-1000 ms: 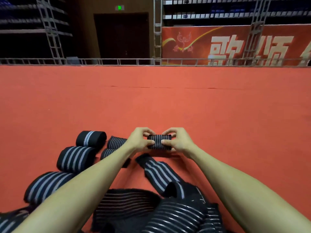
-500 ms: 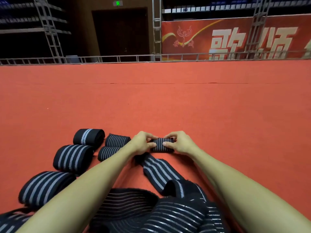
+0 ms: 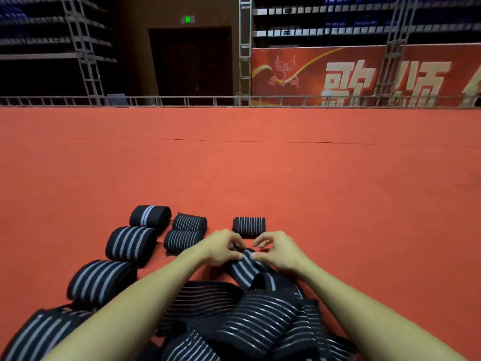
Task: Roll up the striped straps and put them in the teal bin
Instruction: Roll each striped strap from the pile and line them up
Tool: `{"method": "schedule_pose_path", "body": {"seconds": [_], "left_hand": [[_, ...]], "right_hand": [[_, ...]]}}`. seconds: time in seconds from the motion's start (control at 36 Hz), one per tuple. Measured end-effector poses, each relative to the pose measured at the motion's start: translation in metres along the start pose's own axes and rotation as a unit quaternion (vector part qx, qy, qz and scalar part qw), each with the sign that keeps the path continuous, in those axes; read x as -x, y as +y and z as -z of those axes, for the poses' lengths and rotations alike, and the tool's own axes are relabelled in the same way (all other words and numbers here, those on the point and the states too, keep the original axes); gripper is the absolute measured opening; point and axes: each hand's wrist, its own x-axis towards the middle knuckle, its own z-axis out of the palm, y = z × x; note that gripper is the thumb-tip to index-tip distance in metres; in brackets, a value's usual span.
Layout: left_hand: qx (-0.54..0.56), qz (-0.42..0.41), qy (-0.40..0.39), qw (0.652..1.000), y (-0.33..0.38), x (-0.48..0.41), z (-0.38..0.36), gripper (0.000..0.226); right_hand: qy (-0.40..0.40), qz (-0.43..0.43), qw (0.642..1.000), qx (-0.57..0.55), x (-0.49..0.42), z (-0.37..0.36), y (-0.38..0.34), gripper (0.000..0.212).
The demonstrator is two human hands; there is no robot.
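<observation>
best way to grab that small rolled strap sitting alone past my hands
Come down from above and pinch the small roll across its curved middle, thumb near side, fingers far side. It lies on its side, ends facing left and right, so squeezing across the wraps should keep them from unrolling. The left hand pinches the loose strap.

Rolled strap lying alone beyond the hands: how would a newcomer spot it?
On the red carpet, look just past the left hand and right hand. A small thin-striped roll lies there. Unlike the bunched rolls to its left, it stands alone.
</observation>
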Motion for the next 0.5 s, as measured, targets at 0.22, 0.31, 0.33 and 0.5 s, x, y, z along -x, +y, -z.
{"method": "schedule_pose_path", "body": {"seconds": [0.22, 0.31, 0.33, 0.5], "left_hand": [[-0.097, -0.021, -0.065, 0.993, 0.008, -0.008, 0.002, 0.048], [-0.120, -0.008, -0.056, 0.991, 0.007, -0.012, 0.002, 0.048], [-0.124, -0.001, -0.050, 0.991, 0.008, -0.012, 0.002, 0.049], [-0.127, -0.018, -0.046, 0.991, 0.012, -0.015, 0.004, 0.043]], "right_hand": [[-0.059, -0.012, 0.998, 0.005, 0.006, -0.001, 0.001, 0.025], [-0.066, -0.004, 0.998, -0.004, 0.006, -0.001, -0.001, 0.025], [-0.068, -0.003, 0.998, -0.008, 0.006, -0.001, -0.002, 0.025], [-0.079, 0.029, 0.996, -0.015, 0.005, -0.003, -0.001, 0.034]]}}
